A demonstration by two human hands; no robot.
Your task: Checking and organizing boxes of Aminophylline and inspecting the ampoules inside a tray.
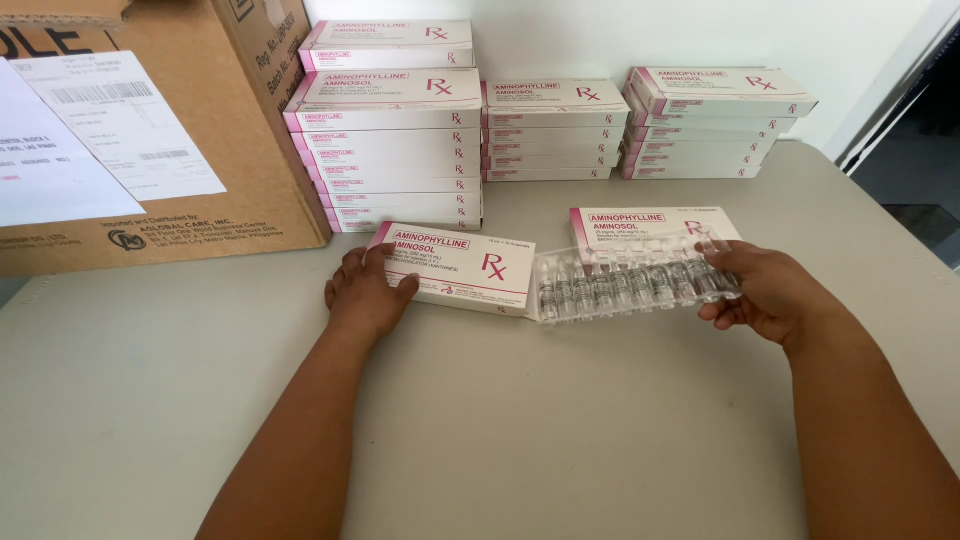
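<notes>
The left hand lies flat over the end of a white and pink box on the table, fingers spread and pressing rather than gripping, apparently to pin the box in place. The right hand pinches the far end of a clear tray, thumb on top and fingers curled beneath, holding it level and half out of the box's open end. The tray carries a row of about 10 small glass ampoules standing side by side in its moulded pockets. A 2nd box lies just behind the tray. Against the wall stand 3 stacks of like boxes, and a big carton sits at the left.
</notes>
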